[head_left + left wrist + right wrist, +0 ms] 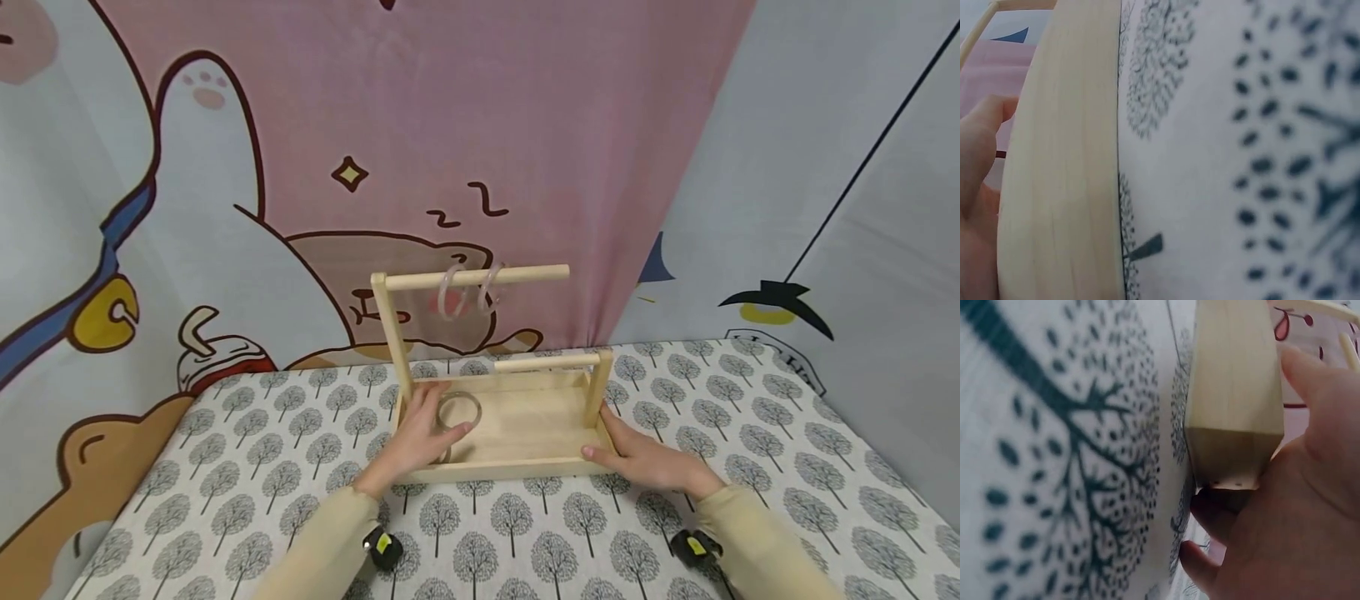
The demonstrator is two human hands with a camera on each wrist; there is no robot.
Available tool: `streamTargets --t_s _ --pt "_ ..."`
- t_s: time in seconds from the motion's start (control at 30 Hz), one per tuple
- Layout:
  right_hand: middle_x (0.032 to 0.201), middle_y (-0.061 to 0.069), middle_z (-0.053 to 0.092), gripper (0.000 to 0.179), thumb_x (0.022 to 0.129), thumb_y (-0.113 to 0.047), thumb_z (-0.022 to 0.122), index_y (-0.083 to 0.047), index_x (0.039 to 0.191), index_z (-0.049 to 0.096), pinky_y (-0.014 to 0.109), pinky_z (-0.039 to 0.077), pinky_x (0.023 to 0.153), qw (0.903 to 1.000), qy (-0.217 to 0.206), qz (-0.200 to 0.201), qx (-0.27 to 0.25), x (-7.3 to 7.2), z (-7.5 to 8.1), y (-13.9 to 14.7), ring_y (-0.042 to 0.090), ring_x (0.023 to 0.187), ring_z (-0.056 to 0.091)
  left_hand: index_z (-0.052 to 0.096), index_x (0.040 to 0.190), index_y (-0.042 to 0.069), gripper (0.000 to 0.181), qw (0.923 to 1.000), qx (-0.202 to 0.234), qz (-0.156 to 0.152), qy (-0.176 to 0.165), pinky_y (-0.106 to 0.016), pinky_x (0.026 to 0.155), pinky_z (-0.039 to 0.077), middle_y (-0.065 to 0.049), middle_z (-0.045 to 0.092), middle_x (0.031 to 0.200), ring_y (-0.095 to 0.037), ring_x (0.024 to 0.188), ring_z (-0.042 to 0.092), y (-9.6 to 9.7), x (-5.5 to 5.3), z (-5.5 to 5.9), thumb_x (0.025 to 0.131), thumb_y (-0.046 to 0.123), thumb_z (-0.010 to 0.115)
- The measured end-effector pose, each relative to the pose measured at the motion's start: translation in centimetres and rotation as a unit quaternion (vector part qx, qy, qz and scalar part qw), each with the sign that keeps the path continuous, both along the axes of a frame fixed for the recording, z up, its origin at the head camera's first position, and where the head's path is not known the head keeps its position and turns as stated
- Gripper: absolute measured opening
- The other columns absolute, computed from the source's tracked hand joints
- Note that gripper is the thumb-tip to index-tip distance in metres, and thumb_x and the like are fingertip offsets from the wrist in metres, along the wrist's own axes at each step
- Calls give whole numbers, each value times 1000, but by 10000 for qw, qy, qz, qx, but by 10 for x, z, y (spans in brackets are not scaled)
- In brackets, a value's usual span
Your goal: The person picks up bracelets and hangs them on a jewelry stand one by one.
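A pale wooden bangle stand (517,471) has a shallow tray base, a tall bar at the left and a low bar at the right. Two translucent bangles (444,302) hang on the tall bar. In the head view, my left hand (420,429) reaches over the tray's left end, thumb and fingers spread beside a bangle (478,404) lying there. Part of another ring shows below that thumb. My right hand (645,457) grips the tray's right end, thumb at the front corner. The right wrist view shows its fingers against the end wall (1235,456).
The table is covered by a tree-print cloth (472,562). Behind it hangs a cartoon-print curtain (585,167), close to the stand's back. The tall bar (540,273) juts rightward with a free end; the low bar (543,362) points left.
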State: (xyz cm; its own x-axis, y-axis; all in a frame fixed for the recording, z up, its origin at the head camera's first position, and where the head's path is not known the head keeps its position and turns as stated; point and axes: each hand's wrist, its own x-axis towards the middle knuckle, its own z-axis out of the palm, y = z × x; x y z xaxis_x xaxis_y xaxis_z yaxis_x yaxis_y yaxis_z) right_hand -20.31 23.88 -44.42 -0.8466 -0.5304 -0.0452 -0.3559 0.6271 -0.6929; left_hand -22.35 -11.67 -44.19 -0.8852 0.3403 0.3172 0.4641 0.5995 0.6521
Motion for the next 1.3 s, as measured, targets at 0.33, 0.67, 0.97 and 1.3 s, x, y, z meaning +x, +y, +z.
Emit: streamTargets --t_s 0.33,0.67,0.97,1.3 --pt "155 29 5 94 97 -49 51 2 152 -6 65 23 105 9993 152 -206 267 7 5 -5 51 136 21 38 140 -5 76 9993 -59 167 -322 -62 93 43 -26 40 137 -43 116 49 2 -5 -4 83 31 75" --pt "157 24 4 96 96 -50 53 1 152 -5 62 24 107 9991 135 -296 258 2 -4 -3 46 137 21 36 143 -4 83 9981 -146 -35 -597 -63 97 38 -30 34 143 -47 121 45 3 -5 -5 82 33 77" --pt "157 24 3 95 97 -49 52 1 153 -6 63 21 107 9992 54 -332 237 2 -5 -2 46 138 18 31 146 -5 87 9941 -229 -546 -906 -55 101 39 -29 35 146 -43 122 47 3 -5 -3 82 31 78" --pt "157 25 3 95 96 -47 54 4 152 -4 62 20 108 9995 86 -275 146 0 -8 0 46 139 17 30 148 -4 80 9867 -831 -935 -1034 -61 112 7 -24 48 139 -36 119 53 2 -5 -4 90 38 68"
